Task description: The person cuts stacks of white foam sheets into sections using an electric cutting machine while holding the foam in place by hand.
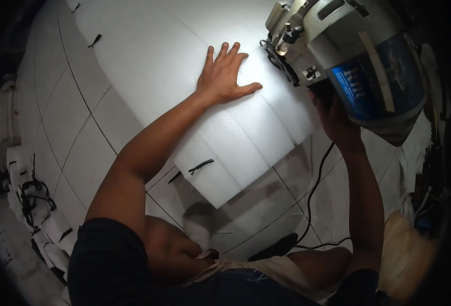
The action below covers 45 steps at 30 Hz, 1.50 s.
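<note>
My left hand (pixel 221 77) lies flat on a white foam sheet (pixel 235 137), with its fingers and thumb spread. Straight seams or cuts divide the sheet's near part into strips. At the upper right, a large metal electric cloth-cutting machine (pixel 327 43) with a blue label stands over the sheet's right side. Wrapped round its dark handle is my right hand (pixel 337 117), the fingers partly hidden behind the machine. The machine's blade and base are hard to make out. A small black tie (pixel 201 166) lies on the near left strip.
A black cord (pixel 314 188) runs down from the machine across the tiled floor (pixel 80 102). More black ties (pixel 95 41) sit along the sheet's left edge. White bundles with black straps (pixel 44 217) lie at the left. Pale cloth or sheet material (pixel 406 255) is heaped at lower right.
</note>
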### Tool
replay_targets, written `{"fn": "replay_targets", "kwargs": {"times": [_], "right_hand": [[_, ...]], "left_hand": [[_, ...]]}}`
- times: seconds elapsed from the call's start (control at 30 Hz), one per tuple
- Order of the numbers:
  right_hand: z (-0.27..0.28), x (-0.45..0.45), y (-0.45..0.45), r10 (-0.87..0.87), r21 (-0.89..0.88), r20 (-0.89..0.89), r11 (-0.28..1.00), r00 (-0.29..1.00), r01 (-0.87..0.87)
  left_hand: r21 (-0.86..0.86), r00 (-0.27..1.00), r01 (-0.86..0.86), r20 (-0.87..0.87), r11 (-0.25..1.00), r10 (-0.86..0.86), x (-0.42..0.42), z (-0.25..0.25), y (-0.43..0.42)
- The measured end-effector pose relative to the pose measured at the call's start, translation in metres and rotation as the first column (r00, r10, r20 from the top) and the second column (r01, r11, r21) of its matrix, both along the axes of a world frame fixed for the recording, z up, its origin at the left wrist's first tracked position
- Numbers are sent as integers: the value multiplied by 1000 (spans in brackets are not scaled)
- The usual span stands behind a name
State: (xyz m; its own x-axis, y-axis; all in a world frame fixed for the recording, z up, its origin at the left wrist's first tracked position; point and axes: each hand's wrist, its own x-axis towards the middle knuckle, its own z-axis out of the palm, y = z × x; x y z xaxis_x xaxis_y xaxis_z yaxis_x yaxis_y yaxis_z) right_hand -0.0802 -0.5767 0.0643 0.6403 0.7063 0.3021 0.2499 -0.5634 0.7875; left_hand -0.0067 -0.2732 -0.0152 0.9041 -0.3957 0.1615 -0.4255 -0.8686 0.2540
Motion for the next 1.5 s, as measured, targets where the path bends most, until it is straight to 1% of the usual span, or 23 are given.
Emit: {"fn": "replay_targets", "kwargs": {"times": [0.07, 0.2, 0.27, 0.3, 0.37, 0.4, 0.47, 0.5, 0.57, 0.6, 0.67, 0.8, 0.9, 0.97, 1.1, 1.17, 1.2, 1.27, 1.3, 1.37, 1.4, 1.47, 1.5], "right_hand": [[-10, 2, 6, -114, 213, -103, 968, 988, 134], [-3, 2, 11, -6, 152, 27, 988, 1000, 2], [-14, 5, 8, -107, 333, -190, 928, 976, 166], [-7, 9, 13, -104, 335, -186, 928, 977, 163], [12, 13, 26, 95, 392, -24, 917, 995, -79], [11, 14, 27, 96, 390, -25, 918, 995, -79], [10, 17, 28, 59, 264, -29, 963, 998, -50], [9, 19, 29, 60, 263, -31, 963, 998, -50], [8, 28, 31, 74, -67, 111, 996, 991, -66], [6, 28, 32, 75, -66, 112, 995, 991, -68], [-3, 28, 33, -39, 294, -25, 955, 999, 45], [-6, 37, 38, -22, 350, -41, 936, 999, 35], [0, 38, 43, 3, 320, 50, 947, 999, -19], [-8, 42, 41, -27, 497, -64, 866, 998, 55], [7, 40, 45, 6, 506, -62, 862, 998, 26], [16, 37, 37, 174, 224, 31, 959, 984, -176], [11, 34, 29, 171, 226, 34, 958, 985, -174], [-6, 29, 9, -89, 133, -357, 980, 930, 145], [-8, 25, 2, -98, 133, -356, 979, 929, 155], [-9, 16, -12, -16, 60, -312, 997, 950, 37], [-9, 9, -22, -32, 55, -315, 997, 949, 52], [-7, -4, -38, 28, -224, -221, 971, 975, -79], [4, -14, -40, 11, -227, -217, 972, 976, -61]], "left_hand": [[9, 1000, -13, 0, 1000, 13, -1, 1, -2], [5, 1000, -13, 8, 1000, 13, -2, 0, -1], [23, 1000, -12, 12, 1000, 11, -3, 3, -1], [25, 1000, -14, 16, 1000, 14, -2, 3, -1], [-6, 999, -7, 41, 1000, 8, -3, -1, -1], [-8, 999, -8, 39, 1000, 8, -3, -1, -1], [-18, 999, 3, 52, 1000, -2, -3, -2, -1], [-19, 999, 2, 49, 1000, -1, -4, -2, -1], [-10, 998, 2, 58, 1000, -1, -3, -1, -1], [-10, 998, 1, 60, 1000, 0, -3, -2, -1], [-15, 998, 5, 60, 1000, -4, -3, -3, -1], [-10, 999, 2, 55, 1000, -2, -4, -2, -1], [-1, 998, 8, 56, 1000, -8, -5, 1, -1], [-11, 998, 6, 59, 1000, -6, -6, 2, -2], [-38, 998, 11, 64, 999, -8, -6, 3, 1], [-47, 999, 13, 53, 999, -11, -7, 5, 1], [-54, 999, 3, 44, 999, 0, -7, 5, 1], [-60, 999, 0, 36, 998, 2, -6, 7, 1], [-72, 999, -6, 43, 997, 9, -6, 7, 1], [-95, 999, -4, 43, 996, 8, -7, 4, -1], [-86, 999, -14, 34, 996, 17, -7, 5, -1], [-93, 1000, -23, 13, 995, 24, -7, 9, 0], [-96, 1000, -5, 18, 995, 7, -6, 11, -1]]}}
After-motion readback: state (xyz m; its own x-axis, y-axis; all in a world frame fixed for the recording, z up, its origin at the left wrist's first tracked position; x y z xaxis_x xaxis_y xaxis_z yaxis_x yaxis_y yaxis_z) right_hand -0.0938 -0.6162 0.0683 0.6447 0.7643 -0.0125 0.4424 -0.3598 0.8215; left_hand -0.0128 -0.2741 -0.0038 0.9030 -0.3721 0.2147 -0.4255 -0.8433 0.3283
